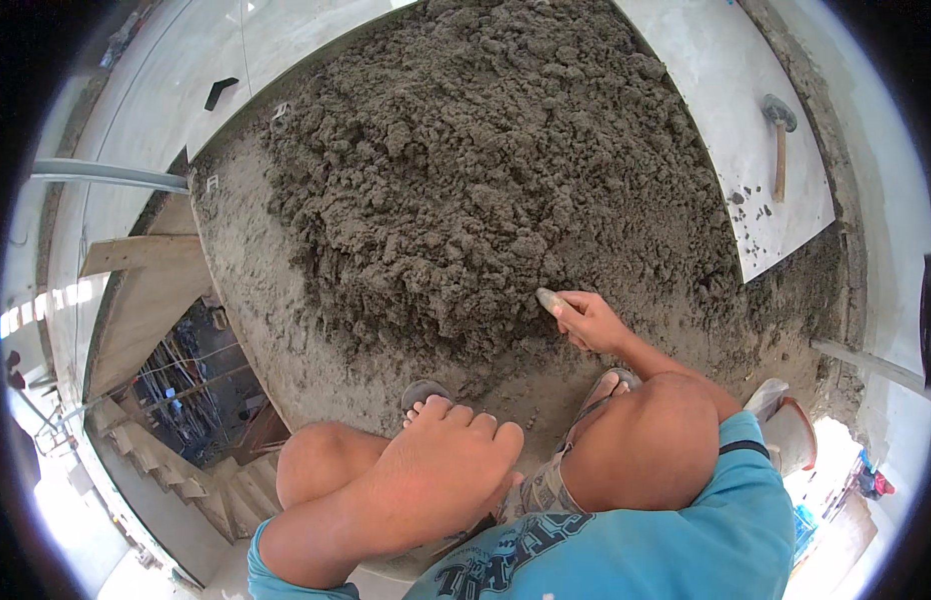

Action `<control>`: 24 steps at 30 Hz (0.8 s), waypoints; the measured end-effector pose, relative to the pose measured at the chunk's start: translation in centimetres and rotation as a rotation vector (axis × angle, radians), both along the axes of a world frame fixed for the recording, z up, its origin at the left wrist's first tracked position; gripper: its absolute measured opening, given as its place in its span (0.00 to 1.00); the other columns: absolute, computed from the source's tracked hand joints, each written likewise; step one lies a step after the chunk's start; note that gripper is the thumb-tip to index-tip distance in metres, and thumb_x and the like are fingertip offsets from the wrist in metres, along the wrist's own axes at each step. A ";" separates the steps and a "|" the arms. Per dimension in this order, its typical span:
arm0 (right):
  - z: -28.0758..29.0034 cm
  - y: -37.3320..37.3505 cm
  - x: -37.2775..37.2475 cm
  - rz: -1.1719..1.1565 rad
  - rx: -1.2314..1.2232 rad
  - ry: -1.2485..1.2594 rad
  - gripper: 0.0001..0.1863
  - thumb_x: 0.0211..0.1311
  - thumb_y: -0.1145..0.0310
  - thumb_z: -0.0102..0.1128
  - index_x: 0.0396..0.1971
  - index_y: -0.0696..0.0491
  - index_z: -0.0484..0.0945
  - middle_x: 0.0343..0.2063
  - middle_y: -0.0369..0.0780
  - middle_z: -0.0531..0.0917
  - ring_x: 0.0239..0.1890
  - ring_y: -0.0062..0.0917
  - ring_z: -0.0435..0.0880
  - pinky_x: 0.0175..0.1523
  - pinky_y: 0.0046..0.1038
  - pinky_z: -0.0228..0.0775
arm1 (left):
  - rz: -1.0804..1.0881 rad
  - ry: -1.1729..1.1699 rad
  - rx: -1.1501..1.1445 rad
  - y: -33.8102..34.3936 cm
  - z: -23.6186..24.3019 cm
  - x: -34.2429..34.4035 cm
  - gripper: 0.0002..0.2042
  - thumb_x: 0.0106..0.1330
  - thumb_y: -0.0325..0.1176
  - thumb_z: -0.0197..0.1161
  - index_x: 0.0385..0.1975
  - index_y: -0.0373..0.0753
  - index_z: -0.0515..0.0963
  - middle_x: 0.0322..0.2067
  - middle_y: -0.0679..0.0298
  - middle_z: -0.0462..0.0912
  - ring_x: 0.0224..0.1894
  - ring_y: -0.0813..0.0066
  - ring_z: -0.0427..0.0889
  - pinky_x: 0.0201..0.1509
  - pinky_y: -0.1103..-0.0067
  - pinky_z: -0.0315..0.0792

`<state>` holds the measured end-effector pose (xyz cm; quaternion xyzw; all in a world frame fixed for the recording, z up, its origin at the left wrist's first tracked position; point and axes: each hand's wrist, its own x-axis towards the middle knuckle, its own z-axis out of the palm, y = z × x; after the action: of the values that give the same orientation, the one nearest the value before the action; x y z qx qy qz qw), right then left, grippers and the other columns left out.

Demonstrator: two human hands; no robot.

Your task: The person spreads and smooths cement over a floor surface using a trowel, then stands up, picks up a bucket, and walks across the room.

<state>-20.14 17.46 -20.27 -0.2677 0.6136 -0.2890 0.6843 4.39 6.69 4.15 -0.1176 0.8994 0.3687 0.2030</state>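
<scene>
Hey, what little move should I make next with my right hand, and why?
I'd probably ease the right hand forward, bringing the pale object into the grey heap: that hand holds it at the heap's near edge, where the surface looks rough and lumpy.

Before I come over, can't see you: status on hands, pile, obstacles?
Right hand grips grey object at pile edge. Left hand curled, contents hidden. Pile crumbly, heaped. Hammer aside, on white board.

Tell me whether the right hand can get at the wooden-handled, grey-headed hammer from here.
Probably not without leaning: the wooden-handled, grey-headed hammer lies beyond the grey, crumbly mix, and the right hand grips a grey, rounded object. Nothing covers the hammer.
</scene>
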 end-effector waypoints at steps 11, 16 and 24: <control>1.9 2.5 -2.0 -0.055 -0.036 -0.078 0.22 0.70 0.55 0.53 0.57 0.52 0.73 0.23 0.32 0.76 0.17 0.12 0.69 0.20 0.20 0.61 | -0.029 0.022 -0.012 -0.6 0.0 -0.2 0.14 0.64 0.43 0.60 0.31 0.37 0.71 0.31 0.56 0.79 0.36 0.58 0.80 0.42 0.68 0.70; 4.6 -0.3 -6.2 -0.051 -0.019 -0.045 0.21 0.69 0.56 0.53 0.55 0.54 0.74 0.22 0.32 0.76 0.16 0.12 0.69 0.20 0.18 0.61 | -0.015 -0.014 -0.002 -0.9 -0.4 -1.0 0.15 0.64 0.44 0.59 0.30 0.37 0.72 0.30 0.57 0.79 0.37 0.59 0.80 0.42 0.68 0.70; 5.9 -14.2 -14.6 -0.218 -0.252 0.192 0.24 0.66 0.47 0.55 0.45 0.56 0.76 0.22 0.34 0.76 0.14 0.15 0.71 0.16 0.20 0.61 | -0.045 0.001 0.020 -1.1 -1.0 -1.9 0.16 0.65 0.45 0.58 0.31 0.37 0.72 0.28 0.58 0.79 0.37 0.58 0.80 0.43 0.68 0.70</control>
<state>-34.74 3.27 -14.39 -0.3094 0.6605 -0.4093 0.5482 2.44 5.54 3.12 -0.0951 0.8983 0.3731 0.2119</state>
